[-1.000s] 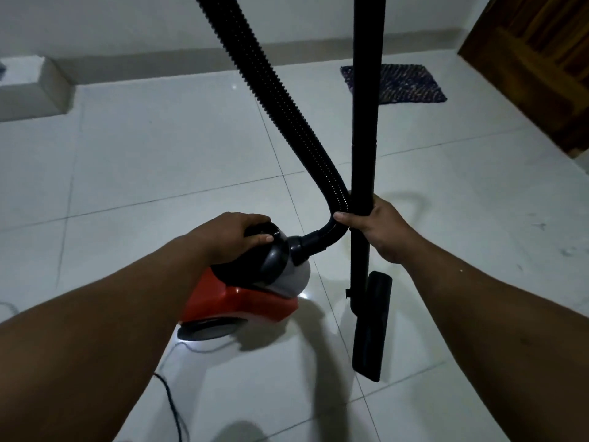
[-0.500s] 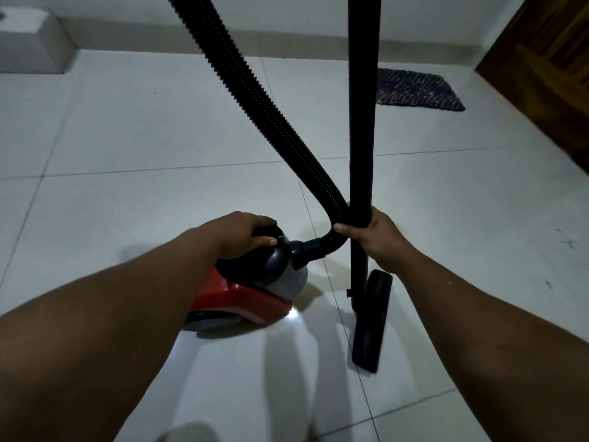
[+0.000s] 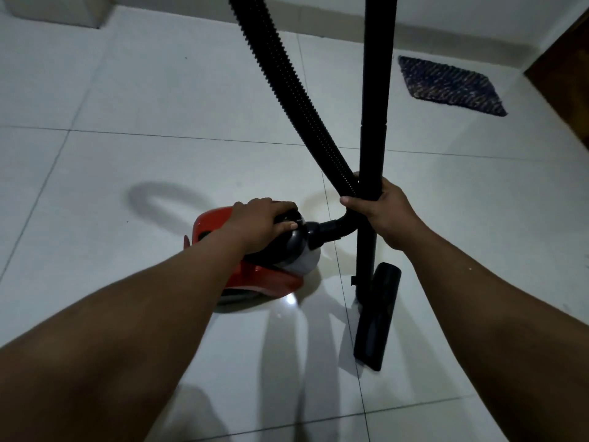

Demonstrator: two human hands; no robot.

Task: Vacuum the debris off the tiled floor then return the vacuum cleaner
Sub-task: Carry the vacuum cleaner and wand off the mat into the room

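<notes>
A red and black canister vacuum cleaner (image 3: 271, 279) sits on the white tiled floor (image 3: 159, 173) in the middle of the head view. My left hand (image 3: 263, 220) grips the black handle on top of it. A ribbed black hose (image 3: 287, 78) rises from its front and out of the top of the frame. My right hand (image 3: 381, 208) is closed around the upright black wand (image 3: 374, 90) together with the lower hose. The black floor nozzle (image 3: 377, 314) at the wand's foot rests on the tiles to the right of the canister.
A dark woven mat (image 3: 449, 86) lies at the back right, near a wooden door (image 3: 564, 59). A pale wall base (image 3: 334, 17) runs along the back, and a white block (image 3: 54, 9) stands at the back left. A few dark specks dot the tiles.
The view has turned left, so the mat and door slid right. The canister swung so its red rear points further back-left. Both hands keep their holds.
</notes>
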